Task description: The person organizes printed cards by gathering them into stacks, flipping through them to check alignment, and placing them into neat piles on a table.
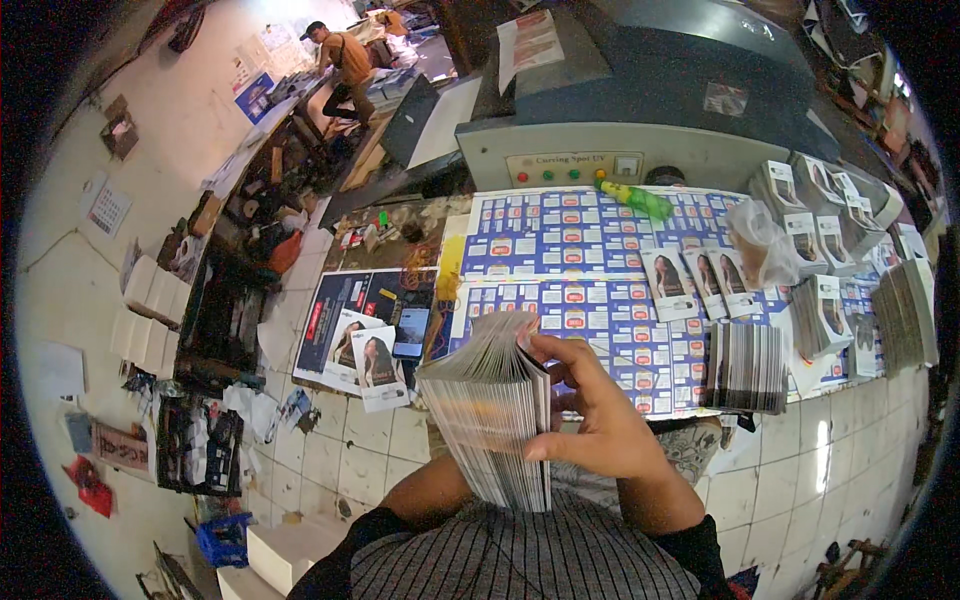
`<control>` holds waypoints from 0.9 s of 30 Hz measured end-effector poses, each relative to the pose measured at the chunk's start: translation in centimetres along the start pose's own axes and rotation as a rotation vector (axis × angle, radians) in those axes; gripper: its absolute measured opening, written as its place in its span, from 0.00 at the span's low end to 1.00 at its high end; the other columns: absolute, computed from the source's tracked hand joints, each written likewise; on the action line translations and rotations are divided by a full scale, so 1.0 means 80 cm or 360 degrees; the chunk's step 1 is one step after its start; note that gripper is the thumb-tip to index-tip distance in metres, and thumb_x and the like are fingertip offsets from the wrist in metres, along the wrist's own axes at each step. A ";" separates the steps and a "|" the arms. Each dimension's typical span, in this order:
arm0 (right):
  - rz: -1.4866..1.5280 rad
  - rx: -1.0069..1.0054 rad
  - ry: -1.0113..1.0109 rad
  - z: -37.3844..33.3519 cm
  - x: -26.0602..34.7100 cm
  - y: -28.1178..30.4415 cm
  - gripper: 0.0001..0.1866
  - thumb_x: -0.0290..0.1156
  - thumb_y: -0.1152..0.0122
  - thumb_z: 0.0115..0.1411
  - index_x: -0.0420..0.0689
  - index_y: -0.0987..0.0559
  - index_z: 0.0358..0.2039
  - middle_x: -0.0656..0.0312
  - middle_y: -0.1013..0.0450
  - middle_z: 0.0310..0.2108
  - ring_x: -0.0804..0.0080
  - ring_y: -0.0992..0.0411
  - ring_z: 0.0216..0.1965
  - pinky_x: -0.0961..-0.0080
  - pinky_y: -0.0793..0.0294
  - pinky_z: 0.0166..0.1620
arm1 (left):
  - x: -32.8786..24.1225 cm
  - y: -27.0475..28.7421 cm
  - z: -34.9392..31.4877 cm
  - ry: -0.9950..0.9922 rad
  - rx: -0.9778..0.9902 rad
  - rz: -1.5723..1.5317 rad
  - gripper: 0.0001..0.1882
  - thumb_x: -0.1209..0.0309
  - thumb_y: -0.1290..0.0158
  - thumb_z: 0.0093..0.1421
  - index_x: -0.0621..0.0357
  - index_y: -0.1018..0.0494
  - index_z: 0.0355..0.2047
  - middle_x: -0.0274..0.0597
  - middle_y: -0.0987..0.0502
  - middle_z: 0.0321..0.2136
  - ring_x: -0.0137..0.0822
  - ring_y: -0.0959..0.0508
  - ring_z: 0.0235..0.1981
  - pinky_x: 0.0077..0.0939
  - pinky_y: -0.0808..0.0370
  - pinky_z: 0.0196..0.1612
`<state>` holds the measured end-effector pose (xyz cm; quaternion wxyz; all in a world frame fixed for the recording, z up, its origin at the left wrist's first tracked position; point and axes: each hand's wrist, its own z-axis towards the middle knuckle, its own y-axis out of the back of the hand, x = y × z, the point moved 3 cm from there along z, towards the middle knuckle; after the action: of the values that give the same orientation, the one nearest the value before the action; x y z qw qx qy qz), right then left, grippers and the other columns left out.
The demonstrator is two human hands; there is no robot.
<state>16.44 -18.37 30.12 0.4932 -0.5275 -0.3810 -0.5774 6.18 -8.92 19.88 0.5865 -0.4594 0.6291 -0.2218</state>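
Right hand point(598, 425), half curled, grips the right edge of the fanned card stack point(480, 425) before the striped shirt point(520, 550); left hand's hold, hidden, I cannot tell, and uneven pressure might make cards slip.

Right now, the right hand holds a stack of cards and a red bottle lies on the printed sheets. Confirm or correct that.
Wrong colour: the head view shows a green bottle on the printed sheets. The right hand holds a stack of cards.
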 end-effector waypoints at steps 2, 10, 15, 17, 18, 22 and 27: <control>0.0050 0.0011 -0.0037 -0.002 -0.003 -0.001 0.57 0.44 0.20 0.39 0.41 0.43 0.65 0.57 0.40 0.59 0.65 0.40 0.60 0.65 0.35 0.57 | -0.001 0.005 0.001 0.0045 0.0023 -0.0003 0.43 0.52 0.41 0.57 0.56 0.48 0.66 0.48 0.38 0.60 0.45 0.34 0.60 0.44 0.29 0.59; 0.0293 0.0297 -0.0004 -0.010 -0.047 0.064 0.69 0.52 0.18 0.33 0.39 0.51 0.68 0.51 0.41 0.64 0.58 0.42 0.64 0.63 0.45 0.65 | -0.128 -0.036 -0.004 -0.1014 0.0455 0.2867 0.32 0.43 0.35 0.43 0.58 0.25 0.35 0.39 0.21 0.30 0.44 0.20 0.32 0.37 0.24 0.37; -0.0556 0.0318 -0.0148 -0.011 -0.030 0.044 0.63 0.46 0.15 0.28 0.35 0.38 0.63 0.45 0.43 0.65 0.54 0.41 0.65 0.64 0.43 0.64 | -0.140 -0.086 -0.016 -0.1455 0.0512 0.3832 0.25 0.47 0.37 0.40 0.54 0.28 0.28 0.37 0.25 0.25 0.39 0.22 0.27 0.33 0.27 0.32; -0.0625 0.0170 -0.0143 -0.011 -0.031 0.041 0.58 0.44 0.21 0.39 0.40 0.44 0.66 0.44 0.31 0.56 0.53 0.27 0.53 0.67 0.31 0.57 | -0.139 -0.094 -0.021 -0.1512 0.0490 0.3902 0.23 0.48 0.39 0.42 0.54 0.28 0.27 0.36 0.26 0.24 0.37 0.23 0.26 0.32 0.28 0.31; -0.0744 -0.0010 0.0005 -0.010 -0.044 0.039 0.45 0.37 0.26 0.47 0.41 0.37 0.63 0.48 0.26 0.51 0.59 0.25 0.50 0.68 0.28 0.53 | -0.139 -0.097 -0.019 -0.1422 0.0452 0.3986 0.24 0.48 0.39 0.42 0.54 0.27 0.29 0.36 0.25 0.25 0.37 0.23 0.27 0.32 0.27 0.34; -0.0120 -0.0275 -0.0083 -0.010 -0.082 0.034 0.31 0.26 0.30 0.50 0.35 0.29 0.55 0.53 0.26 0.50 0.66 0.26 0.50 0.69 0.26 0.51 | -0.142 -0.107 -0.004 -0.1401 0.0291 0.4038 0.33 0.46 0.37 0.42 0.55 0.27 0.42 0.40 0.24 0.36 0.39 0.23 0.41 0.38 0.32 0.50; 0.1075 -0.0796 -0.0198 -0.024 -0.120 0.060 0.34 0.20 0.33 0.46 0.33 0.33 0.55 0.49 0.26 0.45 0.58 0.22 0.41 0.63 0.20 0.48 | -0.125 -0.083 -0.016 -0.1947 -0.0559 0.2341 0.51 0.54 0.31 0.46 0.57 0.47 0.64 0.53 0.40 0.60 0.48 0.44 0.64 0.41 0.52 0.67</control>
<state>20.24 -19.68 19.97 0.4875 -0.7600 -0.0638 -0.4251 5.93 -4.03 30.94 0.7273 -0.0685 0.3697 0.5742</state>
